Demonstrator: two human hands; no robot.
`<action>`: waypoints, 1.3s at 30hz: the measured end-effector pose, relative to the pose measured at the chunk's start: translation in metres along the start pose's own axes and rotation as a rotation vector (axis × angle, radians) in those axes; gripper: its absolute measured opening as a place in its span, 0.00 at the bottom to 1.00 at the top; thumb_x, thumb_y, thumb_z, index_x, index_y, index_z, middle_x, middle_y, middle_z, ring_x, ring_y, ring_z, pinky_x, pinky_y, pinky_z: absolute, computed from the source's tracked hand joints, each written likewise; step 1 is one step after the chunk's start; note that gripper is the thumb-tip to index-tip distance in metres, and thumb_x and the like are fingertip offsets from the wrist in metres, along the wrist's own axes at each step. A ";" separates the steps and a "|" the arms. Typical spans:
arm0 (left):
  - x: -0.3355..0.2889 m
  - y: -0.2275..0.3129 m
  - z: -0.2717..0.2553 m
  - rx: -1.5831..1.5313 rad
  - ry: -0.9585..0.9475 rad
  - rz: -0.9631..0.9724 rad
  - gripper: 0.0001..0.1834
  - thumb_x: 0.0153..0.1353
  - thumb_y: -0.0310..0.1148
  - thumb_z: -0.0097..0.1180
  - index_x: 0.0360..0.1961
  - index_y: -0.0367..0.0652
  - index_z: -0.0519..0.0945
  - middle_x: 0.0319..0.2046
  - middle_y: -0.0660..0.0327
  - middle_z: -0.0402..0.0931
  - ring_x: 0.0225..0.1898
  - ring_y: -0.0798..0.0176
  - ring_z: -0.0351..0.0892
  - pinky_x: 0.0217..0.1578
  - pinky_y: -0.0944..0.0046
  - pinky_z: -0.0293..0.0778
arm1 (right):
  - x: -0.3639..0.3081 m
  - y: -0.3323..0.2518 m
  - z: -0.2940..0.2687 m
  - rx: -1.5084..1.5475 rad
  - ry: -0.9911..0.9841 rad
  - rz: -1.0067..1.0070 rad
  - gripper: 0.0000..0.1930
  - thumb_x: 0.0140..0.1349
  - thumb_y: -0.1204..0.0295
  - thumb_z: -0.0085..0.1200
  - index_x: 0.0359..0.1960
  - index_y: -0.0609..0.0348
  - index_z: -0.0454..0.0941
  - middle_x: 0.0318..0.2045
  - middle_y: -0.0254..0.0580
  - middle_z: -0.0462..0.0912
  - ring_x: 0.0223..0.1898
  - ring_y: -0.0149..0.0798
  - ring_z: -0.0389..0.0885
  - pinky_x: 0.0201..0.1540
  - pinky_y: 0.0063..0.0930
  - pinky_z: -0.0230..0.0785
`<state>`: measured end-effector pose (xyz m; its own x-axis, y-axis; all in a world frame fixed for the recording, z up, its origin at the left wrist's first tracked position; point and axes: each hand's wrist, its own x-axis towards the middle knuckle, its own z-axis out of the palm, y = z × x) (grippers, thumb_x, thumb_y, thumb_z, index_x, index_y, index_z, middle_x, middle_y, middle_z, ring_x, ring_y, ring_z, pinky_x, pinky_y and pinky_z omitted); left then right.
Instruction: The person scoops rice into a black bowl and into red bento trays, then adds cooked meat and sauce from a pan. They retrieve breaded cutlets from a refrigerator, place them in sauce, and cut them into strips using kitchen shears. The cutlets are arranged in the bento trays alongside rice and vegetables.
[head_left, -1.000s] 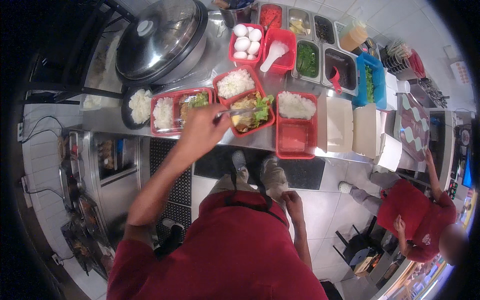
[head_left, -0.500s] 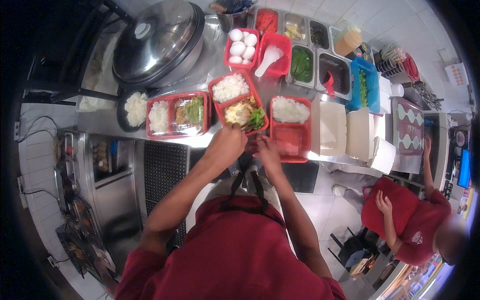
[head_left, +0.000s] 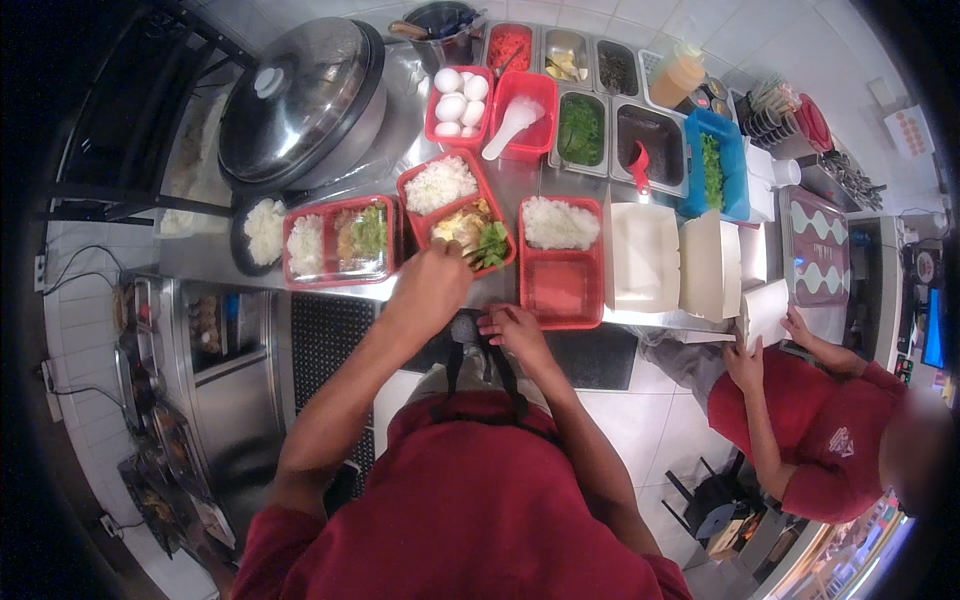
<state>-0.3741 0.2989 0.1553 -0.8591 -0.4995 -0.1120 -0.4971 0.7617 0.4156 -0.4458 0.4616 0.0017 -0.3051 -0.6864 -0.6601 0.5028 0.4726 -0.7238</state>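
My left hand (head_left: pixel 432 287) reaches over the near edge of the middle red bento box (head_left: pixel 409 200). Its fingers are pinched together at the filling, beside green leaves (head_left: pixel 490 246); whatever they grip is hidden. White rice (head_left: pixel 441 186) fills that box's far compartment. Just off the counter's front edge, my right hand (head_left: pixel 513 330) hangs with loosely bent fingers apart, holding nothing. The nearest thing to it is the right bento box (head_left: pixel 562 288), which has rice in the far compartment and a bare near one. To the left sits a bento box with a clear lid (head_left: pixel 340 243).
A large lidded pot (head_left: pixel 300 105) stands at the back left. Eggs (head_left: pixel 451 106), a rice paddle (head_left: pixel 513 126) and metal topping pans (head_left: pixel 580 130) line the back. White cartons (head_left: pixel 642 257) stand open at right. A co-worker in red (head_left: pixel 800 440) holds a white carton (head_left: pixel 764 315).
My right hand has drawn back from the middle box's near corner. My left fingers stay at the filling. The co-worker has leaned in and taken hold of a white carton with both hands.
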 end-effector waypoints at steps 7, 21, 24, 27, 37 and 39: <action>-0.008 0.009 -0.030 -0.060 0.113 -0.058 0.11 0.61 0.28 0.54 0.39 0.29 0.77 0.34 0.39 0.78 0.35 0.36 0.80 0.37 0.45 0.75 | -0.016 -0.005 0.002 -0.061 -0.144 0.010 0.18 0.72 0.65 0.43 0.53 0.66 0.74 0.40 0.43 0.83 0.38 0.32 0.82 0.40 0.24 0.73; 0.238 0.165 0.009 -0.245 0.181 0.414 0.15 0.61 0.35 0.52 0.30 0.30 0.79 0.30 0.38 0.79 0.35 0.36 0.80 0.38 0.44 0.76 | -0.111 -0.005 -0.056 0.084 -0.087 -0.080 0.19 0.74 0.62 0.42 0.56 0.64 0.73 0.41 0.38 0.83 0.43 0.31 0.81 0.45 0.26 0.73; 0.304 0.200 0.059 -0.219 0.043 0.509 0.16 0.59 0.34 0.52 0.25 0.29 0.80 0.25 0.39 0.79 0.30 0.35 0.81 0.32 0.43 0.77 | -0.133 -0.008 -0.063 0.179 -0.011 -0.090 0.20 0.73 0.62 0.45 0.57 0.64 0.73 0.43 0.39 0.83 0.46 0.31 0.81 0.48 0.26 0.71; 0.328 0.219 0.105 -0.401 -0.081 0.500 0.11 0.55 0.31 0.53 0.29 0.34 0.83 0.33 0.44 0.82 0.35 0.44 0.84 0.33 0.45 0.78 | -0.143 -0.011 -0.062 0.078 0.073 -0.072 0.19 0.74 0.62 0.45 0.55 0.65 0.74 0.42 0.39 0.83 0.42 0.30 0.80 0.46 0.25 0.71; 0.127 0.103 0.011 -0.230 0.526 0.536 0.21 0.58 0.39 0.54 0.46 0.33 0.74 0.33 0.49 0.75 0.37 0.44 0.78 0.38 0.47 0.74 | -0.109 -0.016 -0.021 -0.128 -0.244 0.132 0.22 0.69 0.57 0.50 0.51 0.65 0.76 0.43 0.45 0.83 0.39 0.34 0.81 0.45 0.26 0.73; 0.041 0.019 -0.008 -0.252 0.535 0.318 0.16 0.59 0.35 0.52 0.43 0.35 0.75 0.30 0.48 0.74 0.34 0.46 0.78 0.36 0.49 0.74 | -0.105 -0.028 -0.013 -0.225 -0.492 0.180 0.23 0.72 0.58 0.45 0.61 0.61 0.69 0.50 0.42 0.78 0.51 0.33 0.75 0.55 0.27 0.64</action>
<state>-0.4175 0.2893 0.1657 -0.7475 -0.4517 0.4871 -0.1298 0.8184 0.5597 -0.4385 0.5276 0.0892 0.2094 -0.7354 -0.6445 0.3105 0.6750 -0.6693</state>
